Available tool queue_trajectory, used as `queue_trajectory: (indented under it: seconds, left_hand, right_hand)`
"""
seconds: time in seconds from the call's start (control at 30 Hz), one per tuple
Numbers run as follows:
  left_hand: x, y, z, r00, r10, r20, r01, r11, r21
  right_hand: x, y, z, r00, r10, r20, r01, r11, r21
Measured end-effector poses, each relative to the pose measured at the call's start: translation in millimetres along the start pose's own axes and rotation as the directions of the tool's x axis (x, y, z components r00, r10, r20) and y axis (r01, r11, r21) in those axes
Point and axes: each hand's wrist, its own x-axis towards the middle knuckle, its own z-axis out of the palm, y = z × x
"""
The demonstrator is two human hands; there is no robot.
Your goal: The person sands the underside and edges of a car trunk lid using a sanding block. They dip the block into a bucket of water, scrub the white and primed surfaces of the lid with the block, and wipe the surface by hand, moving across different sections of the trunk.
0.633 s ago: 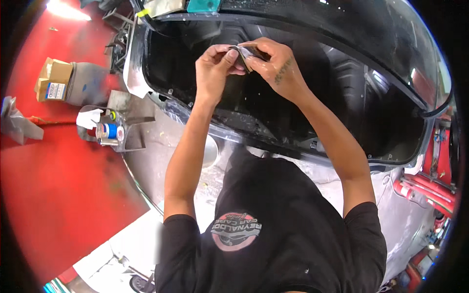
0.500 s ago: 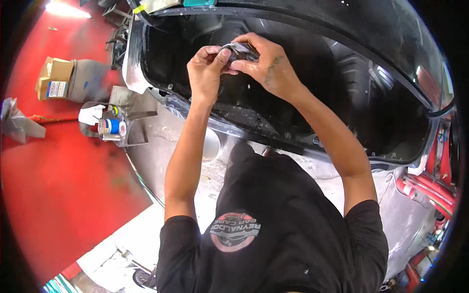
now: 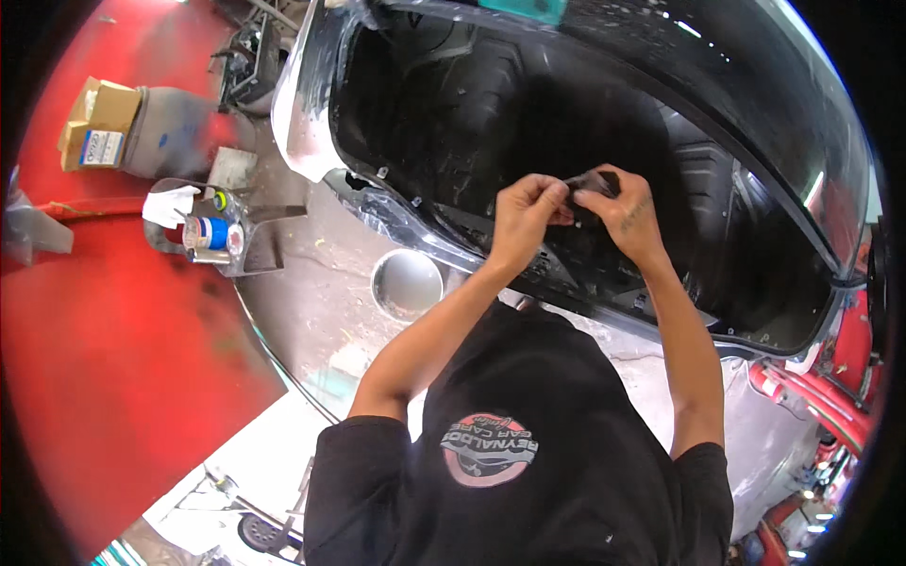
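Observation:
In front of my body, over the open car boot (image 3: 528, 104), both hands meet at a small dark sheet (image 3: 587, 181), thin and apparently folded. My left hand (image 3: 525, 219) pinches its left end between thumb and fingers. On the other side, my right hand (image 3: 627, 213) is closed round the right end, thumb toward the left hand. Fingers cover much of the sheet, and its exact kind cannot be made out. The boot's interior is black, with a wet-looking sill below my wrists.
A white bucket (image 3: 376, 286) stands on the floor left of my legs. Farther left, an upturned-looking grey plastic stool (image 3: 267, 217) bears a blue-and-white can (image 3: 215, 233) and a white cloth (image 3: 170, 204). Behind are a grey drum (image 3: 175, 137) and a cardboard box (image 3: 115, 106).
My hands have moved right and lower in the picture, still holding the sheet. The view has shifted, and the bucket now shows more fully beside my left forearm.

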Motion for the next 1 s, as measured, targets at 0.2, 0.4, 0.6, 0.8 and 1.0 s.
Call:
queue_trajectory:
  seconds: [0.2, 0.4, 0.6, 0.8, 1.0]
  left_hand:
    - [9.7, -6.4, -49.5, 0.993, -0.051, 0.109, 0.024, 0.972, 0.234]
    - [5.2, -7.4, -63.4, 0.988, -0.134, 0.082, 0.12, 0.98, 0.16]
    - [7.2, -13.4, -75.4, 0.99, -0.138, 0.038, 0.123, 0.955, 0.27]
    - [9.8, 15.1, -50.0, 0.97, 0.239, 0.049, -0.22, 0.771, 0.598]
    - [14.6, 51.1, -8.9, 0.91, 0.377, 0.171, -0.403, 0.712, 0.576]
  right_hand:
    - [-2.9, 2.7, 42.1, 0.969, 0.223, 0.103, -0.239, 0.951, 0.195]
    - [-15.6, 29.1, 72.9, 0.947, 0.319, -0.037, -0.308, 0.935, 0.176]
    - [3.7, 32.1, 87.0, 0.95, 0.307, -0.059, -0.269, 0.897, 0.351]
    - [15.7, 9.1, 64.6, 0.958, 0.284, 0.042, -0.276, 0.87, 0.409]
    - [24.9, -32.3, 4.9, 0.986, -0.084, 0.142, 0.025, 0.927, 0.374]
